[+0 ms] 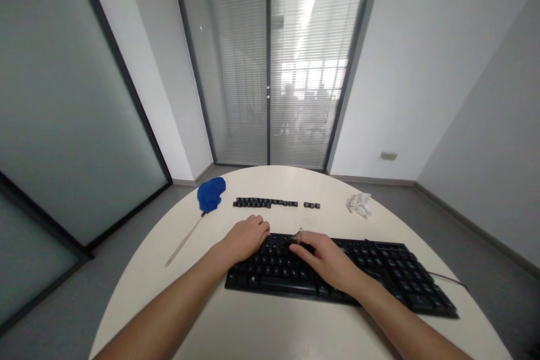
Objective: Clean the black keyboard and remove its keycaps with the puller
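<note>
Blue cloth [211,193]: lay bunched at the far left of the round white table [261,326], well apart from both hands.
Thin rod [184,241]: ran from the cloth's near edge slantwise toward the table's left rim.
Left hand [247,237]: rested palm down with fingers loosely curled on the upper left corner of the keyboard, holding nothing that could be seen.
Loose keycaps [265,202]: sat in a row just beyond the keyboard, with a short separate group at the row's right end.
Black keyboard [379,270]: lay across the middle of the table, slanting away to the right, a cable leaving its right end.
Right hand [327,259]: lay over the middle keys, fingers pinched on a small metal tool [298,234] at the top rows; what kind of tool could not be told.
White crumpled wipe [359,203]: lay beyond the keyboard's right half, apart from everything.
</note>
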Available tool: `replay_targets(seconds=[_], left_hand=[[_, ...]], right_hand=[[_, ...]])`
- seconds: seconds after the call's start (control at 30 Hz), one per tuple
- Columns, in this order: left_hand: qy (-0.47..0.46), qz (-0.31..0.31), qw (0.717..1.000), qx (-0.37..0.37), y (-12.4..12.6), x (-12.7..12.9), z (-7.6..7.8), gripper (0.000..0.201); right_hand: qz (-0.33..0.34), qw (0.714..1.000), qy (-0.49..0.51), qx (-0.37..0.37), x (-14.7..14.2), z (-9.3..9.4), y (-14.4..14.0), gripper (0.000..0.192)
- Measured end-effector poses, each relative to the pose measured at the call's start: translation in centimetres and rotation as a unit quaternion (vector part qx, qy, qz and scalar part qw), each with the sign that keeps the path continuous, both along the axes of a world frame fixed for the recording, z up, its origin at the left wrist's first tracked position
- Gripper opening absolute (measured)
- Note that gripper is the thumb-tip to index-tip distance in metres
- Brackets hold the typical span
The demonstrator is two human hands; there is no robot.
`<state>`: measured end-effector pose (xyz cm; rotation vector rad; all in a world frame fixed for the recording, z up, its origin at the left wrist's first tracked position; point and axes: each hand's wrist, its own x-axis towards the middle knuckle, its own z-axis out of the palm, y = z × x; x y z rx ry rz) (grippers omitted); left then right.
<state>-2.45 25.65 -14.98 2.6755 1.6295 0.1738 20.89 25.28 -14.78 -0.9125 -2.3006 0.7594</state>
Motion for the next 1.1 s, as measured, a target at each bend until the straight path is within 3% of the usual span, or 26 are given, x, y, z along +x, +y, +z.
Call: replay_targets(seconds=[0.23, 0.33, 0.5, 0.73, 0.9, 1.1], left_hand=[[-0.104, -0.032, 0.994, 0.005, -0.1, 1.9, -1.0, 0.023], [-0.159, -0.019, 0.987, 0.014, -0.2, 1.9, -1.7, 0.023], [-0.210, -0.007, 0.978, -0.009, 0.0, 1.5, -2.0, 0.026], [-0.259, 0.005, 0.965, -0.043, 0.4, 1.4, -2.1, 0.028], [-0.256, 0.004, 0.966, -0.046, 0.3, 1.4, -1.9, 0.027], [-0.264, -0.001, 0.963, -0.049, 0.3, 1.5, -1.9, 0.026]], right_hand=[[0.026, 0.991, -0.051, 0.120, -0.4, -0.5, -0.8, 0.023], [-0.001, 0.985, -0.079, 0.156, -1.4, -1.1, -1.2, 0.021], [-0.091, 0.981, -0.114, 0.130, -2.5, -1.6, -1.0, 0.011], [-0.096, 0.994, -0.043, 0.015, -2.3, -1.3, -0.6, 0.016], [-0.094, 0.994, -0.054, 0.028, -2.2, -1.5, -0.5, 0.018], [-0.021, 0.994, -0.069, 0.084, -2.0, -1.6, -0.8, 0.010]])
